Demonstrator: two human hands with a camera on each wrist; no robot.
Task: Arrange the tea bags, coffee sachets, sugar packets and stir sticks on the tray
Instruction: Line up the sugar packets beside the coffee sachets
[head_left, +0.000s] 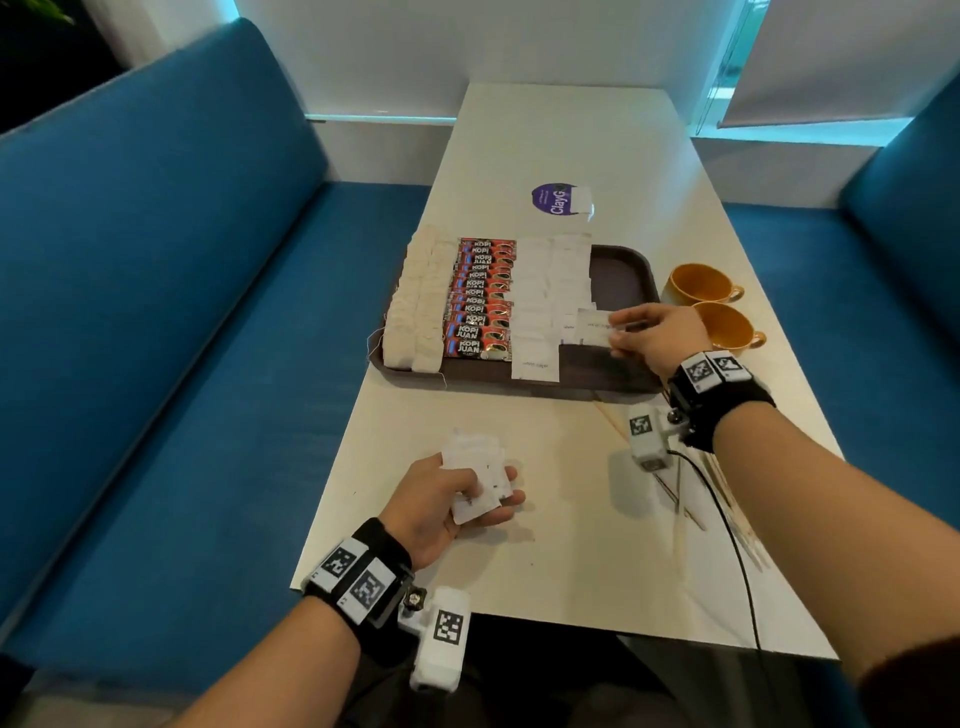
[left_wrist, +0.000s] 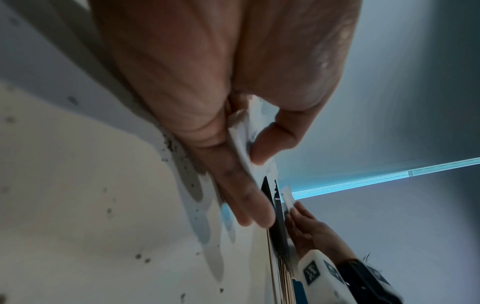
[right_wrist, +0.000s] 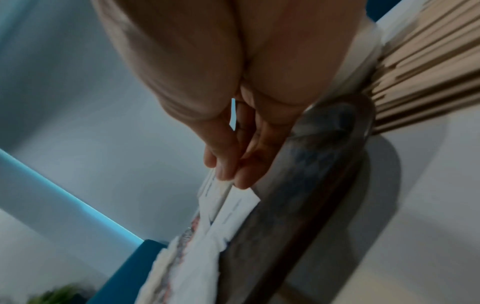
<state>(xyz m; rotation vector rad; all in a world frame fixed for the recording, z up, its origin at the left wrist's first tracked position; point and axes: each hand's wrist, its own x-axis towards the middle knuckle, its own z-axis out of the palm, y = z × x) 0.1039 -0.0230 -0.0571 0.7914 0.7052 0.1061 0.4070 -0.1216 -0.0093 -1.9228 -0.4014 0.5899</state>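
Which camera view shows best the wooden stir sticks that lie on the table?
The right wrist view: the stir sticks fill its upper right corner, fanned out, close and sharp. The head view shows them partly hidden under the right forearm. The left wrist view shows only their thin edges on the table.

Café or office pantry booth: blue upholstered benches (head_left: 156, 260) on both sides of a long white table (head_left: 571, 145); 2 orange cups (head_left: 701, 283) at right.
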